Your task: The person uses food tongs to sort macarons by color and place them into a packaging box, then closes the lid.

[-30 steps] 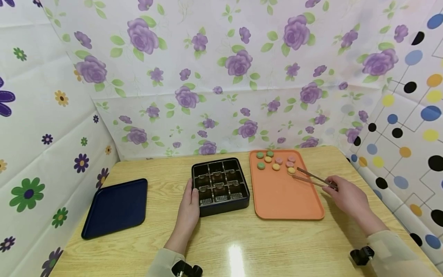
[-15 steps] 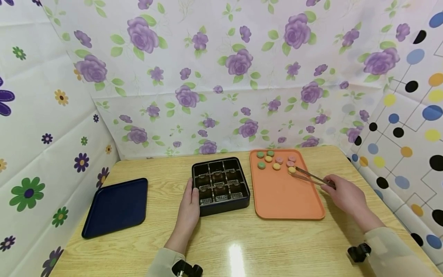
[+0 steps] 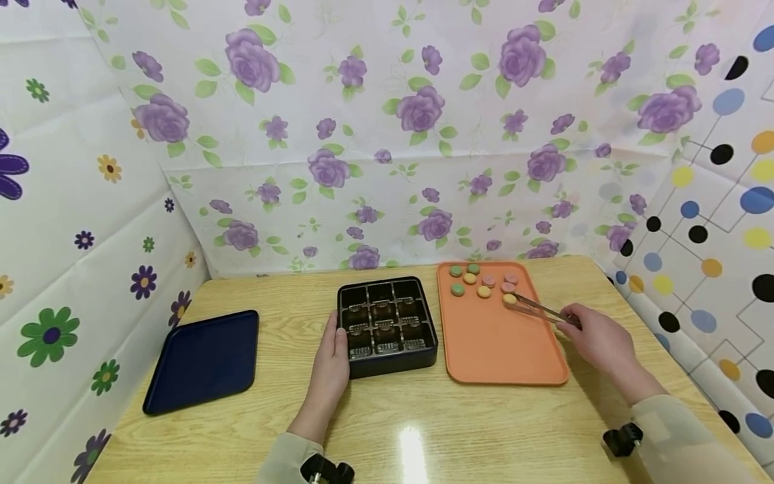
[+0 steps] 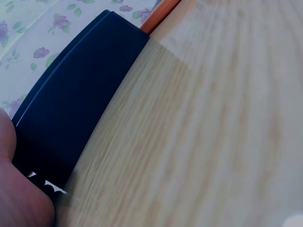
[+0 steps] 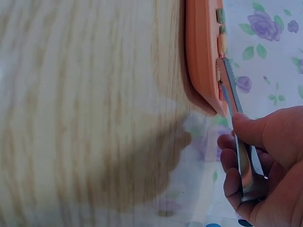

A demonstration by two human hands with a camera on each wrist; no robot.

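My left hand (image 3: 330,353) rests against the left side of a dark blue box (image 3: 393,363), its fingers lying along the wall and the thumb at the rim. A clear insert with several square compartments (image 3: 385,316) fills the box. In my right hand (image 3: 605,343) I grip metal tongs (image 3: 544,309), also seen in the right wrist view as tongs (image 5: 244,158) with serrated tips. Their tips lie on either side of a yellow macaron (image 3: 510,299) on the orange tray (image 3: 504,349). Whether they press it is too small to tell.
Several green, pink and yellow macarons (image 3: 484,292) lie at the back of the orange tray. A flat dark blue tray (image 3: 205,363) is on the left of the wooden table (image 3: 471,430). Patterned cloths (image 3: 387,168) enclose the back and sides.
My right hand has shifted slightly left, and the tongs' tips have closed in from a wider spread around the yellow macaron. The left hand and box look unchanged.
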